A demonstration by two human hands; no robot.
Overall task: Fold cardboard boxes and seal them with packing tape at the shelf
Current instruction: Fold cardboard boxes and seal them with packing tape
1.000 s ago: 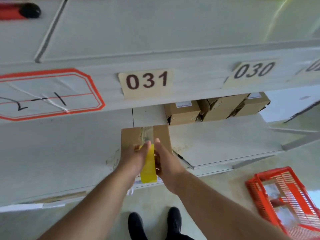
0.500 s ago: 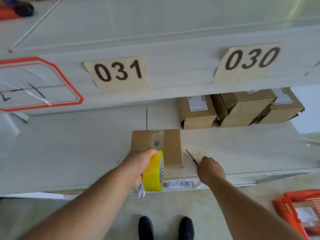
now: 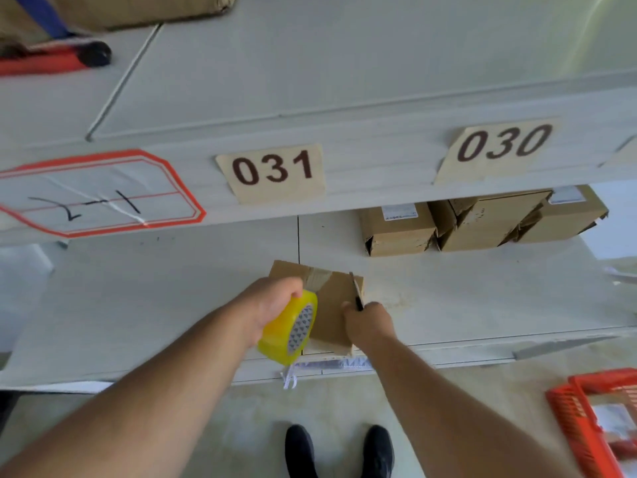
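Observation:
A small cardboard box [image 3: 336, 305] lies on the lower shelf [image 3: 172, 305] near its front edge, with a strip of clear tape along its top. My left hand [image 3: 272, 301] grips a yellow roll of packing tape [image 3: 293, 331] at the box's left side, the tape still running to the box. My right hand [image 3: 368, 322] holds a thin dark blade [image 3: 356, 291] over the box's right part, its tip pointing away from me.
Three sealed cardboard boxes [image 3: 479, 224] stand further back on the same shelf, under the label 030. A red plastic basket [image 3: 599, 419] sits on the floor at the right. The upper shelf carries a red-handled tool [image 3: 51, 60] and a large box. My shoes [image 3: 339, 450] are below the shelf edge.
My right hand left the tape roll, reached right to the blade on the shelf, picked it up and brought it over the box. The box has turned slightly.

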